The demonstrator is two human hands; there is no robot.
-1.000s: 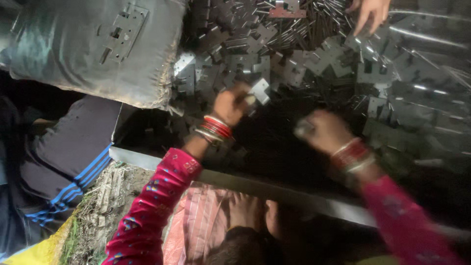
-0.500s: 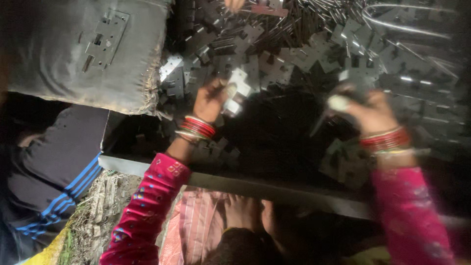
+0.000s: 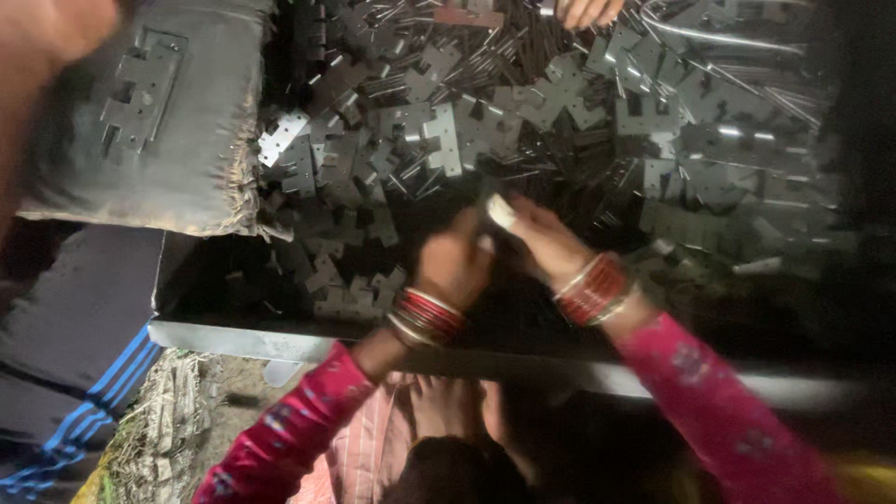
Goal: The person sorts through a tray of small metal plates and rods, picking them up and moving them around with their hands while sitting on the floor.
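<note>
My left hand [image 3: 455, 264] and my right hand [image 3: 541, 238] meet over a dark bare patch of a tray heaped with flat grey metal hinge plates [image 3: 523, 112] and thin metal pins [image 3: 411, 37]. Both wrists wear red and gold bangles, and both sleeves are pink. A small pale metal piece [image 3: 501, 212] is pinched at my right fingertips, right against my left fingers. My left hand is curled shut; whether it also holds a part is hidden.
A grey sack [image 3: 140, 121] with one hinge plate on it lies at the left. The tray's pale metal front rim [image 3: 243, 341] runs along below my hands. Another person's fingers [image 3: 586, 11] show at the top edge, and dark striped clothing [image 3: 84, 373] at the lower left.
My hands were apart, the left among the plates and the right off to the side. They have come together at the middle, the pale piece now between them.
</note>
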